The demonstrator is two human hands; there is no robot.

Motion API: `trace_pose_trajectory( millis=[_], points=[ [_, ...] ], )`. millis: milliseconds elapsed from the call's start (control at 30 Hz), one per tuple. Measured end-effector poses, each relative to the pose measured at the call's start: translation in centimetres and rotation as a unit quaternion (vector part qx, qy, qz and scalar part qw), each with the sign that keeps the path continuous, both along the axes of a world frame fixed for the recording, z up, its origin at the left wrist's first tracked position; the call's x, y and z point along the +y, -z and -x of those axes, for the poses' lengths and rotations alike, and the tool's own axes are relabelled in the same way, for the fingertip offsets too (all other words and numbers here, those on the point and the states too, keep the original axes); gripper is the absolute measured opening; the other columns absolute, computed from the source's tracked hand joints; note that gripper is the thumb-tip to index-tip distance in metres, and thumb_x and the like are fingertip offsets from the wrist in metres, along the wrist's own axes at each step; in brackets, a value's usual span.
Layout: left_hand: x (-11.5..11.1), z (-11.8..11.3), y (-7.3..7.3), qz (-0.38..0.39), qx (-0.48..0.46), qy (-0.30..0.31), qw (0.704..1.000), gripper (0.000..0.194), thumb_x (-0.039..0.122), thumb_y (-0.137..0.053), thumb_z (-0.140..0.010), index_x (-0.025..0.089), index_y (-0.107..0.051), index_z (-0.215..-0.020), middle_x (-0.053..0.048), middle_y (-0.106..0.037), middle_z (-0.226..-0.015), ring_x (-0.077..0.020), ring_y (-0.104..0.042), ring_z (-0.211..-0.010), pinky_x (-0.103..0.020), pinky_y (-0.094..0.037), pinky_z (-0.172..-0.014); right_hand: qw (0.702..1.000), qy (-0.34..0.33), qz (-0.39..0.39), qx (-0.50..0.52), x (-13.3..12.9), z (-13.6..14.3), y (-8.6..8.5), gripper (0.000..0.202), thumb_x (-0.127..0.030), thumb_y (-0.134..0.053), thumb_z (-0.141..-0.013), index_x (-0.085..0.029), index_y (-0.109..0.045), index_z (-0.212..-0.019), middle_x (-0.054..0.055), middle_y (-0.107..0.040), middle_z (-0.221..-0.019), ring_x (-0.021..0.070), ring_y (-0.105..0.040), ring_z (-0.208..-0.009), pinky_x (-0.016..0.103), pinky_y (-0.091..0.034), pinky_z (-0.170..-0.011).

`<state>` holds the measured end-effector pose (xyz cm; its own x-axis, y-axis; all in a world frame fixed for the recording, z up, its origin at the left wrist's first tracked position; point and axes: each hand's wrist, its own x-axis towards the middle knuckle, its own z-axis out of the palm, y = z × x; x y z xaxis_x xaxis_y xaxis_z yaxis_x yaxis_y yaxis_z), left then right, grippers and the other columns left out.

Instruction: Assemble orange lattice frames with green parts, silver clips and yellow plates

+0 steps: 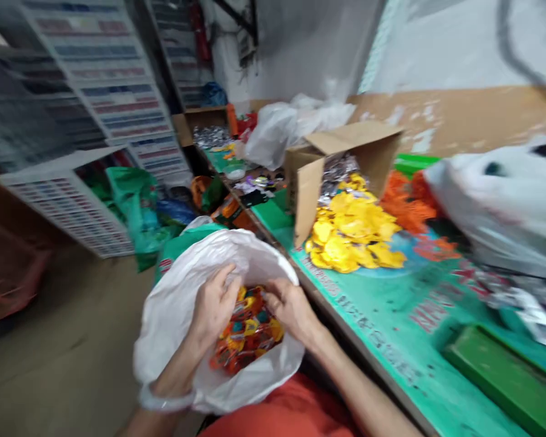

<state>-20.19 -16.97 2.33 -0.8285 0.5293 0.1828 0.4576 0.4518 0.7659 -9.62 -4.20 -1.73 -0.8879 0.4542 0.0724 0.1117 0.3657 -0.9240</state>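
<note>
Green sheeting is covering the bench (391, 315) on our right, with a bare floor (64, 364) on our left and printed racks (118, 103) behind; on the bench an open carton (309, 182) is spilling yellow pieces (352, 233) beside an orange heap (407, 200), and a white sack (495, 206) is lying further right. We are holding a white bag (177, 315) in our lap, off the bench edge, its mouth facing up; inside it a mass of small orange, yellow and teal pieces (248, 334) is showing. Our left hand (216, 303) is curling over the bag's rim with fingers bent inward, touching the pieces; our right hand (291, 306) is pinching narrowly at the top of the mass, though we cannot tell whether it is gripping a piece or the rim. We are judging the step as sorting through the bag's contents; the next move is calling for keeping the mouth spread while a few pieces are being gathered.
</note>
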Motion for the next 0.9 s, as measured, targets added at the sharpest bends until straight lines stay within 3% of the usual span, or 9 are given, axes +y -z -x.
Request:
trace_pose_trajectory(
  millis=[67,233,367,467,500,600,733,900],
  points=[
    [1.5,-2.3,-0.3,-0.011,0.001,0.068,0.998,0.037,0.036,-0.051,-0.083,0.015,-0.066,-0.109,-0.012,-0.069,-0.115,-0.0259,-0.064,-0.106,-0.038,-0.048,-0.096,1.000,0.014,-0.010,0.015,0.0,-2.7,-1.4,0.018,-0.011,-0.055,-0.084,-0.017,-0.069,-0.093,0.004,-0.070,-0.089,0.0171,-0.065,-0.085,0.030,-0.052,-0.079],
    [6.5,-7.8,-0.7,-0.050,-0.009,0.262,0.964,0.029,0.035,-0.049,-0.085,0.020,-0.072,-0.097,-0.007,-0.075,-0.098,-0.0206,-0.069,-0.090,-0.029,-0.054,-0.081,0.992,0.117,-0.012,0.049,0.6,-9.2,-3.2,0.021,-0.013,-0.052,-0.085,-0.018,-0.071,-0.092,0.003,-0.071,-0.087,0.0161,-0.065,-0.082,0.026,-0.049,-0.075],
    [12.1,-11.9,-1.5,-0.062,0.001,0.356,0.932,0.030,0.031,-0.047,-0.087,0.018,-0.073,-0.096,-0.007,-0.075,-0.095,-0.0185,-0.070,-0.087,-0.025,-0.054,-0.078,0.980,0.189,0.031,0.046,1.8,-14.2,-3.6,0.020,-0.016,-0.052,-0.084,-0.019,-0.071,-0.087,0.003,-0.070,-0.083,0.0177,-0.063,-0.080,0.028,-0.047,-0.073],
    [17.3,-14.6,-2.0,-0.010,0.075,0.426,0.901,0.030,0.024,-0.043,-0.091,0.019,-0.072,-0.097,-0.004,-0.075,-0.091,-0.0148,-0.069,-0.082,-0.021,-0.052,-0.074,0.969,0.242,0.035,0.022,2.7,-17.3,-3.8,0.017,-0.023,-0.054,-0.084,-0.018,-0.070,-0.084,0.004,-0.069,-0.083,0.0186,-0.061,-0.079,0.028,-0.045,-0.071],
    [19.2,-15.3,-2.1,0.027,0.126,0.435,0.891,0.031,0.023,-0.041,-0.093,0.021,-0.072,-0.096,-0.002,-0.075,-0.089,-0.0141,-0.068,-0.082,-0.021,-0.051,-0.075,0.965,0.258,0.034,0.014,2.9,-18.1,-3.8,0.017,-0.026,-0.054,-0.084,-0.018,-0.069,-0.085,0.004,-0.069,-0.083,0.0188,-0.061,-0.079,0.028,-0.045,-0.070],
    [25.3,-16.8,-1.9,0.064,0.161,0.448,0.877,0.024,0.024,-0.047,-0.093,0.019,-0.070,-0.093,-0.004,-0.073,-0.090,-0.0160,-0.066,-0.085,-0.027,-0.051,-0.079,0.956,0.291,0.032,-0.003,3.1,-20.0,-3.8,0.022,-0.033,-0.053,-0.085,-0.017,-0.068,-0.089,0.005,-0.067,-0.082,0.0183,-0.059,-0.078,0.029,-0.044,-0.069],
    [33.0,-17.4,-1.1,0.115,0.196,0.450,0.864,0.030,0.033,-0.056,-0.091,0.018,-0.058,-0.117,-0.009,-0.060,-0.119,-0.0212,-0.061,-0.099,-0.042,-0.053,-0.084,0.951,0.304,0.024,-0.052,2.5,-21.6,-4.5,0.025,-0.036,-0.051,-0.086,-0.019,-0.069,-0.090,0.005,-0.067,-0.085,0.0188,-0.059,-0.082,0.030,-0.044,-0.074],
    [39.1,-18.0,0.5,0.173,0.218,0.441,0.853,0.034,0.033,-0.056,-0.090,0.017,-0.056,-0.120,-0.009,-0.058,-0.121,-0.0225,-0.060,-0.101,-0.044,-0.052,-0.085,0.930,0.338,0.054,-0.133,1.8,-22.6,-5.1,0.025,-0.035,-0.053,-0.085,-0.023,-0.069,-0.100,0.005,-0.068,-0.099,0.0207,-0.059,-0.098,0.031,-0.043,-0.085]
  ],
)
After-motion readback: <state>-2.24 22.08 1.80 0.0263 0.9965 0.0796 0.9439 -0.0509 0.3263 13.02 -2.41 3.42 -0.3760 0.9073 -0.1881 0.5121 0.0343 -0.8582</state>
